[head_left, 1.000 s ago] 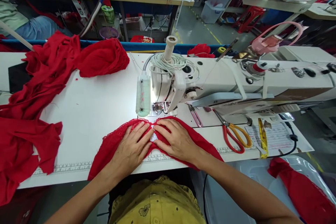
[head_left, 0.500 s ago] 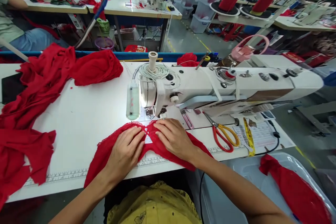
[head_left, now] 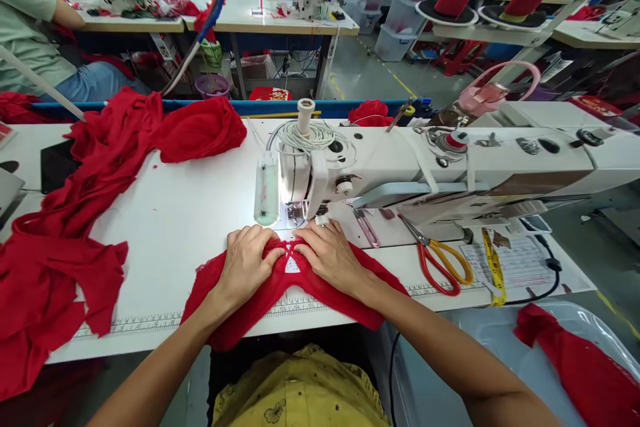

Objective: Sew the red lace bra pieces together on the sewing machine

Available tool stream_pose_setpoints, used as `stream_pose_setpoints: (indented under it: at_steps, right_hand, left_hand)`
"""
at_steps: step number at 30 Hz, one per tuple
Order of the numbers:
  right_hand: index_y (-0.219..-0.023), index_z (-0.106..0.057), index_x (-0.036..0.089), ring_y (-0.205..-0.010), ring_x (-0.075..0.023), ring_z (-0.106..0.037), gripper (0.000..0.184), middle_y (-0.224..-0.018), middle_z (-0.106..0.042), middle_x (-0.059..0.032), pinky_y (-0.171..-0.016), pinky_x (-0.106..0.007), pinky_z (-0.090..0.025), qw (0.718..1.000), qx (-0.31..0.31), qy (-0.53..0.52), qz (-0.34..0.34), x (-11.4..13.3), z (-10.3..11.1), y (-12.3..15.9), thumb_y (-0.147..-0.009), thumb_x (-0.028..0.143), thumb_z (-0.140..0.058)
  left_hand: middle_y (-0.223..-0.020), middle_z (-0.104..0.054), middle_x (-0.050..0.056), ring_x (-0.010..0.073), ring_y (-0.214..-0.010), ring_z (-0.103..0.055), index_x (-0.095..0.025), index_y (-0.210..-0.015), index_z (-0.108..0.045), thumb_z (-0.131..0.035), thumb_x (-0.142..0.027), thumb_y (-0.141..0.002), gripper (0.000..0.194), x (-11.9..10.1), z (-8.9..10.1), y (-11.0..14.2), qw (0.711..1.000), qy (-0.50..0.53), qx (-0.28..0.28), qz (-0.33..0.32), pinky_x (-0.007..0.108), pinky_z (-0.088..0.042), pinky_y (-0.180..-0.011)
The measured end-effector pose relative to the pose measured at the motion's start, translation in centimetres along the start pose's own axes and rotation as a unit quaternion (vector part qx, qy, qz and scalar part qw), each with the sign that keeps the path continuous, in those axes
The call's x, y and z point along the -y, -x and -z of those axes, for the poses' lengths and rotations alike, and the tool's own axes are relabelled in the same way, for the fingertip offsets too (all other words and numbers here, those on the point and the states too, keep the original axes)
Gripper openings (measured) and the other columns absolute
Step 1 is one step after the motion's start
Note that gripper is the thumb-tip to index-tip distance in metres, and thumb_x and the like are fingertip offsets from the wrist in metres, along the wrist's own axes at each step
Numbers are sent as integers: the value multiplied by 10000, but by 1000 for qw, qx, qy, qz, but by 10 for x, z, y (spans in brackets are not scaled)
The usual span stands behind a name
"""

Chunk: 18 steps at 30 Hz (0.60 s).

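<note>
A red lace bra (head_left: pixel 295 280) lies spread on the white machine table, its two sides meeting at a small criss-cross over a pale gap. My left hand (head_left: pixel 250 263) pinches its upper edge left of the middle, thumb toward the centre and fingers bent over the fabric. On the other side my right hand (head_left: pixel 333 257) grips the upper edge between thumb and fingers, the fingertips close to the presser foot (head_left: pixel 296 212). Just beyond both hands stands the sewing machine (head_left: pixel 400 153), with its needle area lit. The fabric beneath my palms is hidden.
Orange-and-red-handled scissors (head_left: pixel 440 263), pink-handled snips (head_left: pixel 367 228) and a yellow tape measure (head_left: pixel 494 267) lie at the right. Red fabric pieces (head_left: pixel 100 167) are heaped at the left. A plastic bin (head_left: pixel 460 340) holds red fabric below right. Another person (head_left: pixel 40 40) sits at the far left.
My left hand has gone from lying flat on the fabric to pinching its upper edge. My right hand has stayed near the middle, its fingers more bent. The camera view has shifted slightly.
</note>
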State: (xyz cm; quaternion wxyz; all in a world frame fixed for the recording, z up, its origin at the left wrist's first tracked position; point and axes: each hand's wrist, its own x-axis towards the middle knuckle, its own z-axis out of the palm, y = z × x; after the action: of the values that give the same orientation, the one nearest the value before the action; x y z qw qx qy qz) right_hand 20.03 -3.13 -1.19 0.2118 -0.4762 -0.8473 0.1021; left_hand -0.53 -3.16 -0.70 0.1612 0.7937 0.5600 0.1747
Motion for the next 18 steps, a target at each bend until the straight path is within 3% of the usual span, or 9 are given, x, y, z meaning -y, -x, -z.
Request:
stream_pose_setpoints:
  at_steps: [3,8,13,15,18]
  right_hand:
    - [-1019,-673,197,-931,-211,-584,211,-967,-683,-59,-933,-395,-393,999,19,-46,-9,1,4,-3,-1014,203,-461]
    - [-1124,-651,219,-1007,-209,-621,173,-1080,-725,-42,-941,-388,-397,991,46,-125,-20,4,9,-9,-965,233,-583]
    - [-1130,-661,230,-982,-201,-659,231,-1029,-748,-38,-923,-384,-434,988,55,-139,-33,4,5,-15,-950,145,-543]
    - [-1160,-653,217,-992,-222,-658,256,-1036,-745,-59,-947,-423,-439,993,47,-107,-32,3,6,-13,-957,135,-520]
    - [-1249,-619,182,-1049,-266,-639,328,-1117,-716,-117,-967,-480,-461,999,-2,-49,-18,7,9,-2,-978,125,-444]
  left_hand:
    - [-907,-622,18,218,-913,-559,-219,-868,-623,-560,-294,-954,130,2,3,-2,1000,25,17,-2,407,-363,-867]
    - [-868,-627,5,204,-889,-552,-218,-889,-576,-426,-234,-993,184,3,6,-2,998,48,25,-32,424,-336,-889]
    - [-929,-670,19,214,-936,-579,-223,-966,-595,-409,-215,-1004,190,3,5,-2,998,34,24,-52,463,-328,-951]
    - [-965,-670,43,235,-949,-581,-212,-1029,-605,-437,-220,-1001,170,2,6,0,998,-4,4,-57,480,-353,-954]
    - [-1076,-640,102,273,-1008,-569,-178,-1169,-588,-476,-220,-989,215,-6,10,6,995,-42,-71,-57,460,-435,-906]
